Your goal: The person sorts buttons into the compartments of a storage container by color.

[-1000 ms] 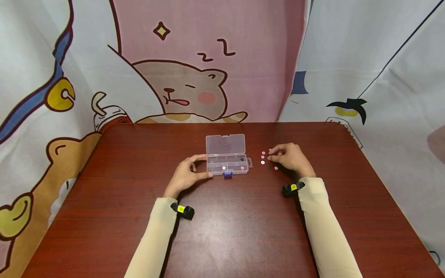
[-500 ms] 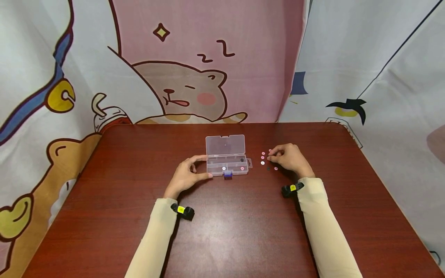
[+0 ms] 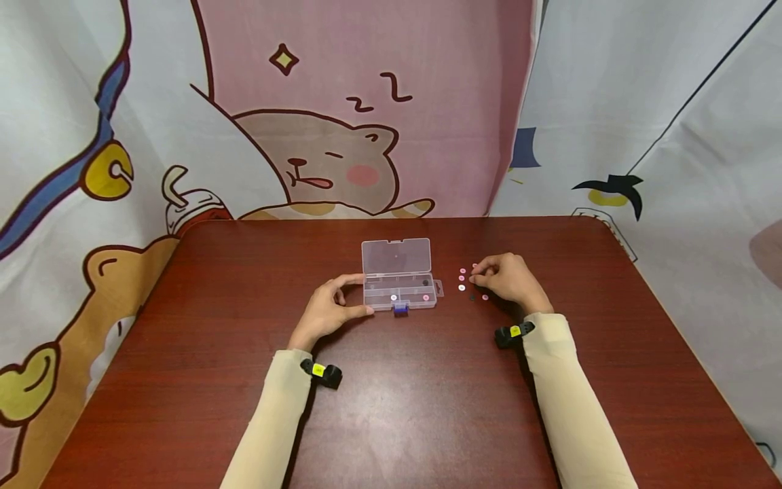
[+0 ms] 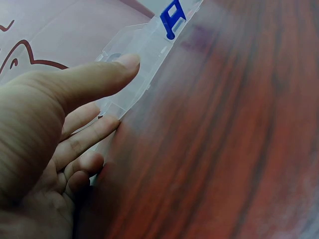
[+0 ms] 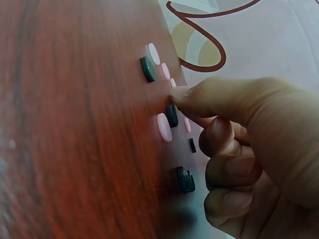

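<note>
- The left hand (image 3: 328, 305) grips the left end of a clear box (image 3: 409, 299) between thumb and fingers.
- The box sits on the table (image 3: 391, 407), lid (image 3: 396, 257) raised, with white (image 3: 394, 297), pink (image 3: 425, 297) and black buttons (image 3: 425, 282) inside.
- The right hand (image 3: 510, 280), thumb and forefinger close together, is just beside a dark button (image 5: 172, 116) among loose buttons; whether it holds one, I cannot tell.

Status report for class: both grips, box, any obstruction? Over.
Left grip holding clear rectangular plastic box, lid open. Right grip at small round pink, white and dark discs; hold unclear. Right grip hides some from head view.
</note>
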Available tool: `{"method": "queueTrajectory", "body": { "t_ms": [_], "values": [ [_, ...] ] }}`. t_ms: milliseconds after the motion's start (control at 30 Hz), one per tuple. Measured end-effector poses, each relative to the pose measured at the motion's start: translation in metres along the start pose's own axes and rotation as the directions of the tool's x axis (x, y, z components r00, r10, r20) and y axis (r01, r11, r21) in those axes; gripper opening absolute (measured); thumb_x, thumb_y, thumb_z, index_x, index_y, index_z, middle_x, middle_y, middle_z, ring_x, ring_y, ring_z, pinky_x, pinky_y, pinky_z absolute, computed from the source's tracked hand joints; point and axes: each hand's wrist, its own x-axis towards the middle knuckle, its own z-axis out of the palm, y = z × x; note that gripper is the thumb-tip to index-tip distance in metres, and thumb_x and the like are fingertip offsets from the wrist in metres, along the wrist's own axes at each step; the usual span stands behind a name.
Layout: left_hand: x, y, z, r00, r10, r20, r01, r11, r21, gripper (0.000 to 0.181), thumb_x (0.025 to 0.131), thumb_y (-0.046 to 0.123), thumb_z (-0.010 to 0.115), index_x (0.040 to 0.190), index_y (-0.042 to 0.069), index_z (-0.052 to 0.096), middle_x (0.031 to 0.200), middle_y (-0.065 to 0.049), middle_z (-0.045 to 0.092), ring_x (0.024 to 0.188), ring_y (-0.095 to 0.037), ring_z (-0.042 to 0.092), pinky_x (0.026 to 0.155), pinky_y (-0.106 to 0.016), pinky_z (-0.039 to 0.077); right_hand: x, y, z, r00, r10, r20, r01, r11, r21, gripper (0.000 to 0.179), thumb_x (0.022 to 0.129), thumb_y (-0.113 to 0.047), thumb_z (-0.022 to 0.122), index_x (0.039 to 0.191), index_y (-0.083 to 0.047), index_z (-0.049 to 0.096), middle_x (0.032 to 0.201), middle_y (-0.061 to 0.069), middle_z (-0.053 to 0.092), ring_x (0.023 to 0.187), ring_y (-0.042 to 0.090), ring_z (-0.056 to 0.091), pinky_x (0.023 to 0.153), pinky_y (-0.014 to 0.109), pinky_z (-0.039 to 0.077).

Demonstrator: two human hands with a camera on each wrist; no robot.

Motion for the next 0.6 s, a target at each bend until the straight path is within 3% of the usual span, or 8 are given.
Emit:
{"method": "queueTrajectory", "body": {
  "t_ms": [600],
  "values": [
    [0.0007, -0.0022, 0.0007, 1.0, 0.005, -0.004, -0.005, 1.0, -0.004, 0.065, 0.073, 0.032, 0.094, 0.133, 0.03, 0.067, 0.124, 0.001, 0.07, 0.078, -0.021, 0.048, 0.069, -0.032, 0.041, -0.002, -0.008, -0.003, 0.999, -0.02, -0.026, 0.021, 0.999, 0.03, 0.013, 0.093, -0.026, 0.076, 0.093, -0.014, 0.078, 0.072, 0.002, 0.06, 0.065, 0.018, 0.052, 0.059, 0.029, 0.042]
  ]
}}
